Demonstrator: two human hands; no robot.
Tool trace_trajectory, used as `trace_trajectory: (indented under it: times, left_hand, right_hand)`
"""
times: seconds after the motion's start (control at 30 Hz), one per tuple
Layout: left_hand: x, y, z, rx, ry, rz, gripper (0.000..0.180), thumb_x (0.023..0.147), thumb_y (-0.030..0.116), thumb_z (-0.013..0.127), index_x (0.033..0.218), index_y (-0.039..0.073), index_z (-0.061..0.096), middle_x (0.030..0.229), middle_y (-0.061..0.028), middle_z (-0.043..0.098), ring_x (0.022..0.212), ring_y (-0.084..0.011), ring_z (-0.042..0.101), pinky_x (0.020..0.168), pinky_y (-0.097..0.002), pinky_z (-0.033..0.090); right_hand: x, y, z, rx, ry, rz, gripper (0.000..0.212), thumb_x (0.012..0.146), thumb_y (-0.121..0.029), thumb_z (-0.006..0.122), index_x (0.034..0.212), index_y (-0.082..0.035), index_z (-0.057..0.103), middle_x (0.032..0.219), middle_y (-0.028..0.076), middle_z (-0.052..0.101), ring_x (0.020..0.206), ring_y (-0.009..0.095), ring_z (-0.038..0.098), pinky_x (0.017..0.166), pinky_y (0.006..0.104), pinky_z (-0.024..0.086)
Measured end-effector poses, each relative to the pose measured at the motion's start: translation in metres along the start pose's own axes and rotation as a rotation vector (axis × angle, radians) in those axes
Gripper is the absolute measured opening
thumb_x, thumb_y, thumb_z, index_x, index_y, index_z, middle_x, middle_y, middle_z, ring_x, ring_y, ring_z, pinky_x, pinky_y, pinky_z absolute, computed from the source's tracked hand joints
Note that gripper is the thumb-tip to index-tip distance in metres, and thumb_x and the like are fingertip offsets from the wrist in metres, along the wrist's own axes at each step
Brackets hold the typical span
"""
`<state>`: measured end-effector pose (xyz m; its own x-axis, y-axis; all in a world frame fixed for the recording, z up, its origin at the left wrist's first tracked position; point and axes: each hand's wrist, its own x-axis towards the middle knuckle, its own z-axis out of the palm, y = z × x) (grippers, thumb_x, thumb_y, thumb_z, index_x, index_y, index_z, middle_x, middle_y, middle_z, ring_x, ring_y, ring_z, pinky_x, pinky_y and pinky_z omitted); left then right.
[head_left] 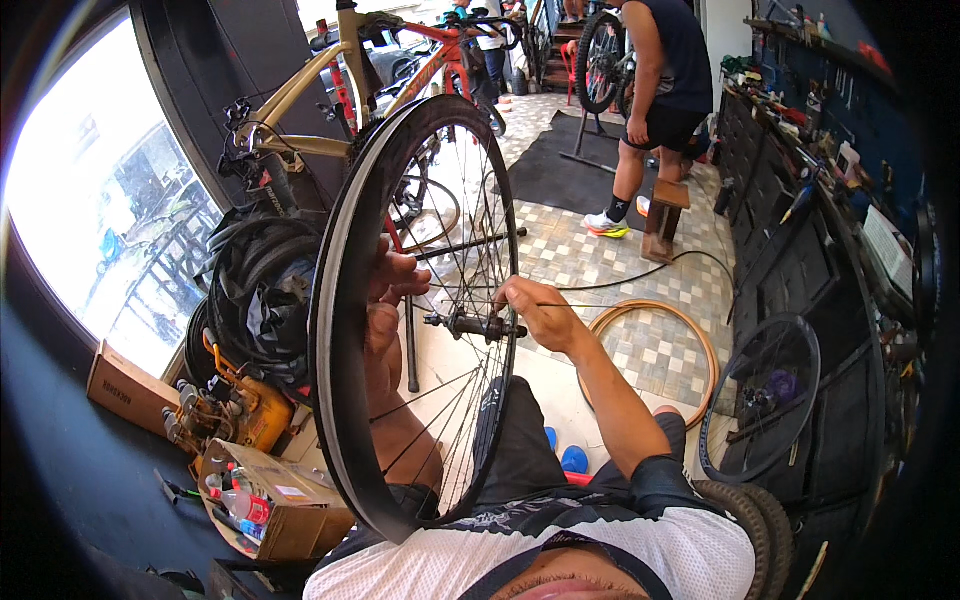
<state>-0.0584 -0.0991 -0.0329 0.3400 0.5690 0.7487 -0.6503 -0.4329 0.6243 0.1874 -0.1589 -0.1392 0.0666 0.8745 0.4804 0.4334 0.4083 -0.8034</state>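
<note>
A bicycle wheel point(345, 330) with a deep black rim stands upright on edge before my body, tilted a little. Its dark hub point(480, 326) faces sideways, and thin spokes run out from it to the rim. Behind the near side of the rim is my left hand point(392, 285), seen partly through the wheel, its fingers apart and curved toward the spokes. Just right of the hub, my right hand point(543, 315) is closed in a pinch on a thin spoke point(497, 302) by the hub's flange.
A bicycle frame point(300, 100) hangs beyond the wheel. An open cardboard box point(300, 500) with bottles and an orange compressor point(255, 415) stand left. Tan-edged tyres point(712, 370) and another wheel point(810, 400) lie right. Ahead, a person point(675, 80) stands beside a wooden stool point(668, 200).
</note>
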Motion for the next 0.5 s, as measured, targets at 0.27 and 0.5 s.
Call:
trace_trajectory:
  times: [0.27, 0.5]
  left_hand:
    - [-0.003, -0.007, -0.003, -0.059, 0.090, 0.045, 0.059, 0.100, 0.032, 0.077, 0.146, 0.000, 0.057, 0.129, -0.0130, 0.070, 0.116, -0.0263, 0.068, 0.097, -0.0437, 0.058]
    - [0.004, 0.007, 0.025, -0.036, 0.140, 0.086, 0.037, 0.104, 0.012, 0.070, 0.139, 0.003, 0.064, 0.121, -0.0127, 0.070, 0.106, -0.0234, 0.070, 0.089, -0.0448, 0.061]
  right_hand:
    - [-0.013, -0.009, -0.014, 0.348, 0.019, -0.022, 0.047, 0.114, -0.050, 0.047, 0.112, -0.006, 0.065, 0.095, 0.000, 0.060, 0.079, 0.010, 0.051, 0.073, 0.0265, 0.043]
    - [-0.008, -0.018, -0.027, 0.612, -0.030, -0.044, 0.029, 0.110, -0.035, 0.064, 0.108, -0.007, 0.071, 0.092, -0.003, 0.069, 0.065, 0.002, 0.043, 0.056, 0.0205, 0.035]
